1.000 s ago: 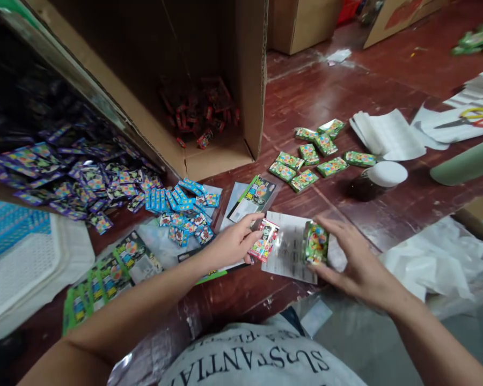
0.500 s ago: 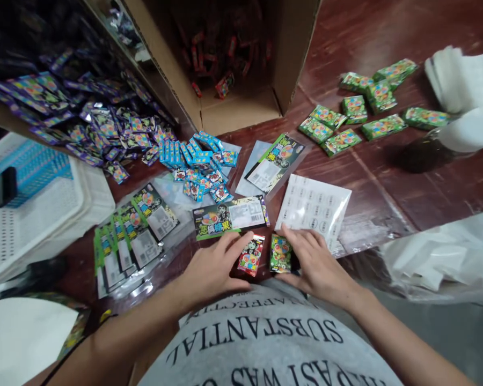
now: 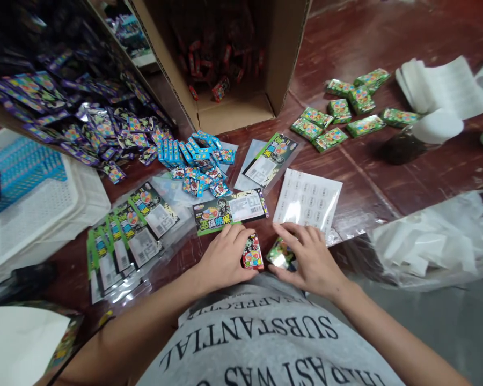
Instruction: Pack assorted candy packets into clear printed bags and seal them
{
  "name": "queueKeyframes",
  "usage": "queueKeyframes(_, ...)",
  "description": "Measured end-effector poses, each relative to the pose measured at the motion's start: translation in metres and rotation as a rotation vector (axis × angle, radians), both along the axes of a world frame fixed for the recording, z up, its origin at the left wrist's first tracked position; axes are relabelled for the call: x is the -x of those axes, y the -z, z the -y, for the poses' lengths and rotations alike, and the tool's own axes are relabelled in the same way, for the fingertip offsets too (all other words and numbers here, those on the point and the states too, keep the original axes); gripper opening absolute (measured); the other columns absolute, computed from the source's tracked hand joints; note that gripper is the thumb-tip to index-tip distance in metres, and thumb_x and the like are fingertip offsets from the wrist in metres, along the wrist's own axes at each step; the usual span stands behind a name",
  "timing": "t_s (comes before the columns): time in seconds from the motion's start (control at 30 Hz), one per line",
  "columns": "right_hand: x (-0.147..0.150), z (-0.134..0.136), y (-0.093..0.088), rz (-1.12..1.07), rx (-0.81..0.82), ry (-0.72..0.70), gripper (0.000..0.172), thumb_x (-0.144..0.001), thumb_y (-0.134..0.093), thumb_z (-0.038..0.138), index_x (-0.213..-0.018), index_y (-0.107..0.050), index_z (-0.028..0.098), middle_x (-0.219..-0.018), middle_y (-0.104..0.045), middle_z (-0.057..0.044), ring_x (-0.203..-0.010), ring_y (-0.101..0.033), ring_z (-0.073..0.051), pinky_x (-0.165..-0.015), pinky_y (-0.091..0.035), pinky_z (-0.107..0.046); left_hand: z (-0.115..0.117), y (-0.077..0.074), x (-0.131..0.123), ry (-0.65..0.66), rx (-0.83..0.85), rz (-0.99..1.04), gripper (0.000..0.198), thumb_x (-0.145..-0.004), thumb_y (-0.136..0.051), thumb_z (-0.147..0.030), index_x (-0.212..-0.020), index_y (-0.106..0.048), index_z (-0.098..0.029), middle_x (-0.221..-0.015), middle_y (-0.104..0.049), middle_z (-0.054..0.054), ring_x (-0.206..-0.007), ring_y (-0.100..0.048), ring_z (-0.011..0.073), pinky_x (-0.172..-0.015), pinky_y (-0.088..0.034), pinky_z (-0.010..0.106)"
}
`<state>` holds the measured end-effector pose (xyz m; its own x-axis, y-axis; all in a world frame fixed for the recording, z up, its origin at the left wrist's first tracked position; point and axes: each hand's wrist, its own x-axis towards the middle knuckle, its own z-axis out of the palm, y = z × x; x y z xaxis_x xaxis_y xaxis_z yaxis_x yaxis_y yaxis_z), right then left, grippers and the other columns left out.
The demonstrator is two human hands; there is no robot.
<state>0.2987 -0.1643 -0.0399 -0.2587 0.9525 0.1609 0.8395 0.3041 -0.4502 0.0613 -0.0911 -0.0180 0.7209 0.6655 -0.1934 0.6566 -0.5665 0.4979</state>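
My left hand [image 3: 224, 256] pinches a small red candy packet [image 3: 253, 252] at the near edge of the dark red table [image 3: 386, 177]. Right beside it, my right hand [image 3: 308, 259] grips a small green candy packet [image 3: 280, 254], tilted. Both hands sit close to my grey shirt. Just beyond them lie a green and black header card [image 3: 229, 209] and a clear sheet of round stickers [image 3: 308, 201].
Blue packets [image 3: 195, 161] and purple packets [image 3: 84, 134] are heaped at left. Green packets [image 3: 338, 120] lie at the back right. An open carton [image 3: 233, 64] holds red packets. Bagged sets [image 3: 124, 236], a white basket [image 3: 28, 203] and crumpled plastic [image 3: 430, 241] surround me.
Both hands drew the red and green packets back from the sticker sheet toward my body. The view tipped down and shifted. The green packet has tilted in my right hand.
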Motion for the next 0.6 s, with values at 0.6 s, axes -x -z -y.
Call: queueKeyframes(0.6,-0.014,-0.015,-0.019,0.212,0.113,-0.190,0.081,-0.092,-0.058,0.063,-0.157,-0.031,0.022,-0.146,-0.056,-0.019,-0.111,-0.064,-0.040,-0.085,-0.054,-0.054,0.018,0.021,0.021,-0.124,0.082,0.170,0.095,-0.074,-0.081,-0.061,-0.153,-0.037,-0.030,-0.143,-0.046,0.010,-0.134,-0.041,0.0332,-0.117,-0.037,0.056)
